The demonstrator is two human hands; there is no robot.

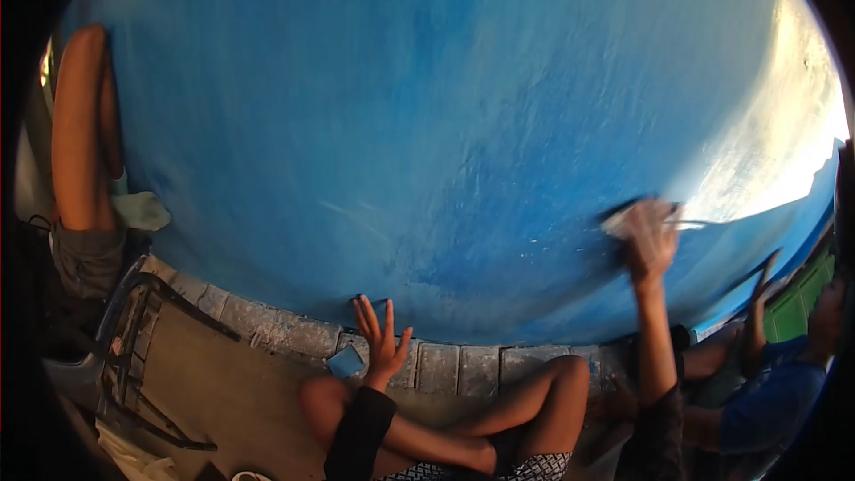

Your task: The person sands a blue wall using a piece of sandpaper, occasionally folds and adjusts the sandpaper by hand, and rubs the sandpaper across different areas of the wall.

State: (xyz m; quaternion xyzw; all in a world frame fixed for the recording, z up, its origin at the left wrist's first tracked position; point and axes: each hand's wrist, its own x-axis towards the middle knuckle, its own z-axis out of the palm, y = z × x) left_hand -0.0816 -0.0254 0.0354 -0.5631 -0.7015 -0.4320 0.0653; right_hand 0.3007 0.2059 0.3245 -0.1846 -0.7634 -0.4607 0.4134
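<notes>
A large curved blue surface (410,125) fills most of the view, with streaks and scuffs on it. My right hand (650,236) presses against its lower right part, slightly blurred. Under those fingers is a pale flat piece (614,224); its exact kind is hard to make out. My left hand (383,343) has its fingers spread, with the tips at the surface's lower edge, and holds nothing. Just left of this hand, a small blue square piece (346,362) lies on the bricks.
A row of grey bricks (481,370) borders the blue surface. At left, another person's leg (80,134) and sock (142,211) rest near a dark metal-framed chair (134,347). A person in a blue shirt (775,401) sits at right, near a green panel (797,303).
</notes>
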